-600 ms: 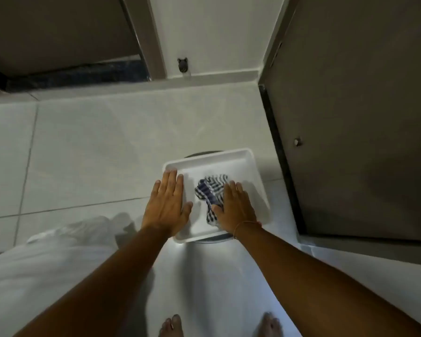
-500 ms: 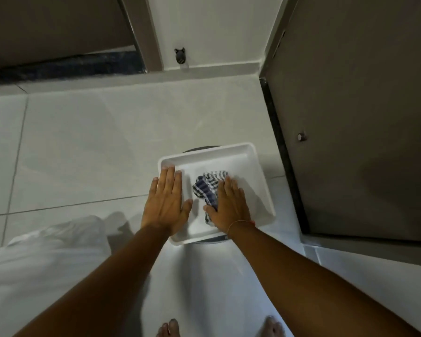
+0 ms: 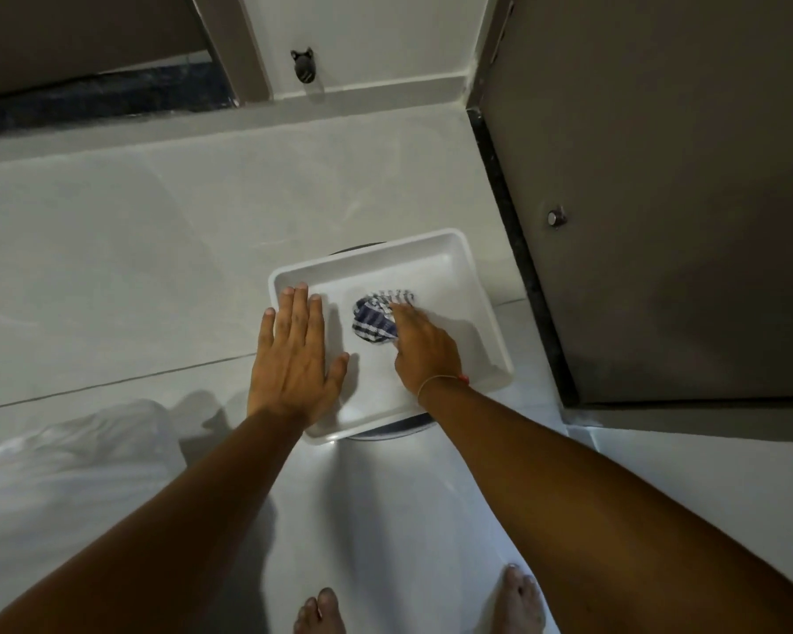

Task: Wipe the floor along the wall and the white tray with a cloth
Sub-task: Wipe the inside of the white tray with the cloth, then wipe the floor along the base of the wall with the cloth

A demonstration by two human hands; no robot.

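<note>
A white rectangular tray (image 3: 449, 263) rests on the pale tiled floor (image 3: 156, 267), over a dark round object whose edge shows beneath it. Inside the tray lies a bunched blue-and-white striped cloth (image 3: 374, 320). My right hand (image 3: 424, 347) presses on the cloth's right side, fingers curled over it. My left hand (image 3: 296, 354) lies flat with fingers together on the tray's left rim and inner floor, holding it down.
A dark brown door (image 3: 660, 199) with a small round stopper (image 3: 556, 217) stands close to the tray's right. The white wall with its skirting (image 3: 385, 91) and a black door stop (image 3: 304, 68) runs along the back. White fabric (image 3: 65, 487) lies lower left; bare toes show at the bottom.
My right hand has slid the cloth toward the tray's middle and bunched it tighter. My left hand stays on the left rim. The view has shifted slightly.
</note>
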